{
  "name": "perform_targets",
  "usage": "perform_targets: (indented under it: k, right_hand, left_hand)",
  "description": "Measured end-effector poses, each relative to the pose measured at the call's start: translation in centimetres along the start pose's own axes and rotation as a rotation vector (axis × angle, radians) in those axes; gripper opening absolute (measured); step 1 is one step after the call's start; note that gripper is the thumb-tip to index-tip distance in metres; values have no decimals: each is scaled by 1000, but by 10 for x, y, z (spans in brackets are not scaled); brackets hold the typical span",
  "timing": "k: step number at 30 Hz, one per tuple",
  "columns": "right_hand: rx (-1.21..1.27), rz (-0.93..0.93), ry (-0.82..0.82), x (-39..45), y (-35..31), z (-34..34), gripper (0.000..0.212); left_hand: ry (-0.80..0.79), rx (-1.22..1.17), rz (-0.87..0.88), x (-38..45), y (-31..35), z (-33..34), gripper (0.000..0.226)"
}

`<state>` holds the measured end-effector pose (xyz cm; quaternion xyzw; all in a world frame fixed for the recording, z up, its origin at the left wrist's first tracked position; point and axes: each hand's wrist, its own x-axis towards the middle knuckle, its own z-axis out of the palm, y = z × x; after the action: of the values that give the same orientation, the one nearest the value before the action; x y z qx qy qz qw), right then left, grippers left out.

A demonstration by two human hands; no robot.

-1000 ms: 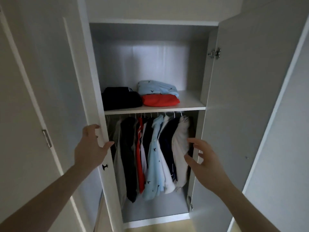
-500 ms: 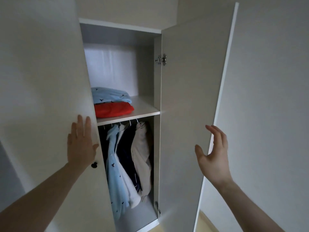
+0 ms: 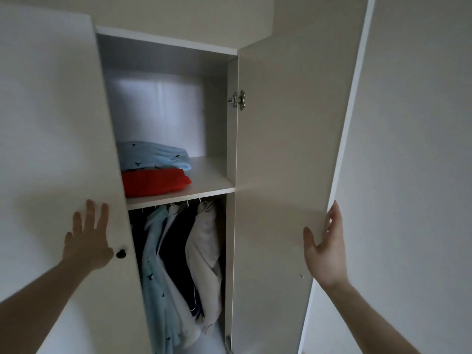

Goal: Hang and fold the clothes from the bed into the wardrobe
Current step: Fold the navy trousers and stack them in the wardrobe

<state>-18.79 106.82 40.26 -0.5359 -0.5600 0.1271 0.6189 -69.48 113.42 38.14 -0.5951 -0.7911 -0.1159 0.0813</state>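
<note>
The wardrobe (image 3: 166,80) fills the frame centre; its left door (image 3: 56,123) is pressed by the flat, straight-fingered left hand (image 3: 88,242), lower left. The right door's (image 3: 288,162) edge is touched by the open-fingered right hand (image 3: 324,247). Hung shirts (image 3: 176,264) are seen below the shelf (image 3: 207,185); folded clothes (image 3: 153,167) lie on it.

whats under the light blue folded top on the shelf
A folded red garment lies directly under the light blue folded top, resting on the shelf. The left door covers the left end of both.
</note>
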Motion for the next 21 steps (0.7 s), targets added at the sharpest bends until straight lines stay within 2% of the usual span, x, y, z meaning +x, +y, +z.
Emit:
perform_targets:
  k: [4, 9, 16, 21]
  right_hand:
    - [-2, 65, 76, 16, 15, 10, 18]
    - [-32, 49, 115, 17, 31, 17, 17]
    - [-54, -8, 116, 1, 20, 32, 17]
    - [-89, -42, 115, -24, 1, 54, 6]
  left_hand:
    - [-55, 51, -28, 12, 5, -7, 124]
    - [-83, 65, -56, 23, 9, -4, 125]
    - [-49, 10, -88, 34, 15, 2, 134]
    - [-25, 37, -94, 32, 21, 6, 136]
